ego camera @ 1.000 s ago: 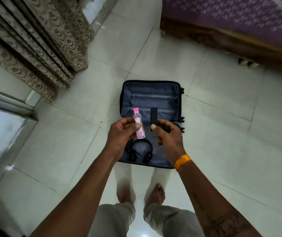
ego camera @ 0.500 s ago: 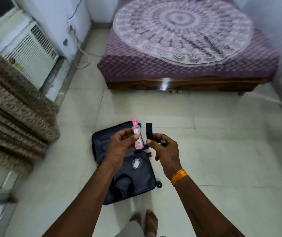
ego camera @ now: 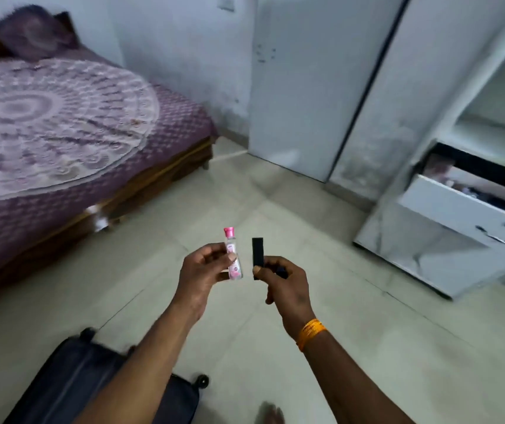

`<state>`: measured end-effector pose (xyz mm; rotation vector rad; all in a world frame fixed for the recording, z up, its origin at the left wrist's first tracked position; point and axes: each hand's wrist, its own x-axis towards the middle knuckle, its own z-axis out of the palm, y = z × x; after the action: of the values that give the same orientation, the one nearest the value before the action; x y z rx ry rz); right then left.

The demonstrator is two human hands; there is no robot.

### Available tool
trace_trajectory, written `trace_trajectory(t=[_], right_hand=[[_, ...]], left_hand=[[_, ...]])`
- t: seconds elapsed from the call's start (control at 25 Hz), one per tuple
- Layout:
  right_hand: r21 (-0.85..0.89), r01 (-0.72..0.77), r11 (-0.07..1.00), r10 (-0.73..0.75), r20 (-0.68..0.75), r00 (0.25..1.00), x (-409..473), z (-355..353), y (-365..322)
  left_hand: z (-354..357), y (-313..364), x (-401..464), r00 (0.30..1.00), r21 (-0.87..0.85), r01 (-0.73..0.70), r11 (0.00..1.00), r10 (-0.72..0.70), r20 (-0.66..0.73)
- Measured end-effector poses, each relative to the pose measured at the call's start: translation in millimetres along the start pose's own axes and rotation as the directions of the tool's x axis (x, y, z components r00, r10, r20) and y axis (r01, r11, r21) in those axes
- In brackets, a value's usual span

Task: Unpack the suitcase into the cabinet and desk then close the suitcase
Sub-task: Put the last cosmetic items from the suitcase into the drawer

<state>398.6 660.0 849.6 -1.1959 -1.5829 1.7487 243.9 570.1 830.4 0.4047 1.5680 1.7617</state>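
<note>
at the centre of the view both hands are raised side by side over the pale tiled floor [ego camera: 367, 347], much as they were half a second ago. the left hand [ego camera: 203, 270] pinches a small clear bottle [ego camera: 233, 260] with a pink cap and pink label between thumb and curled fingers, holding it upright. the right hand [ego camera: 286, 283], with an orange thread band [ego camera: 310, 332] on its wrist, grips a slim black rectangular object [ego camera: 258, 255] by its lower part, fingers curled round it, its top standing up just beside the bottle without touching it.

what has changed is the surroundings. the view has swung to the right: the open dark suitcase [ego camera: 70, 384], which lay just beneath the hands before, now sits at the near left edge, partly hidden by the left forearm, one wheel showing at its right corner. what is inside it cannot be made out. the bed [ego camera: 61, 133] with the purple mandala cover, earlier straight ahead at the far side, has slid to the far left. the window unit and curtain have gone from sight. new at the far right is a white cabinet [ego camera: 486, 96] with open shelves and, below them, a pulled-out drawer [ego camera: 459, 206] with blurred contents. a white door [ego camera: 300, 87] stands on the far wall between bed and cabinet. a bare foot [ego camera: 271, 414] shows at the near edge.
</note>
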Motion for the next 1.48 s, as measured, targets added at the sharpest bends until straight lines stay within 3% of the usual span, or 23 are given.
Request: trace_trajectory(t=[0.16, 0.32, 0.48, 0.8, 1.24, 1.48], right_hand=[[0.082, 0.012, 0.997, 0.007, -0.230, 0.973, 6.3, -80.9, 1.8], [0.166, 0.038, 0.985, 0.045, -0.471, 0.881, 9.5, -181.6, 10.9], [0.165, 0.059, 0.985, 0.052, -0.598, 0.800, 26.5, -289.3, 17.5], [0.197, 0.086, 0.977, 0.059, -0.631, 0.774, 116.6, -476.4, -2.4], [0.199, 0.054, 0.979, 0.102, -0.698, 0.709, 300.0, -623.7, -11.5], [0.237, -0.036, 0.971, 0.204, -0.740, 0.641, 406.6, -688.6, -28.7]], left_hand=[[98.9, -20.0, 15.7, 0.978, 0.035, 0.034, 0.999, -0.040, 0.207], [211.4, -44.8, 32.4, 0.917, 0.069, 0.062, 0.996, -0.084, 0.390], [328.3, -71.2, 45.7, 0.860, 0.083, 0.067, 0.994, -0.100, 0.500], [536.0, -100.2, 86.3, 0.848, 0.155, 0.092, 0.984, -0.158, 0.505], [719.6, -115.0, 252.3, 0.840, 0.225, 0.059, 0.973, -0.170, 0.516], [816.8, -130.1, 360.1, 0.785, 0.463, 0.040, 0.885, -0.314, 0.534]])
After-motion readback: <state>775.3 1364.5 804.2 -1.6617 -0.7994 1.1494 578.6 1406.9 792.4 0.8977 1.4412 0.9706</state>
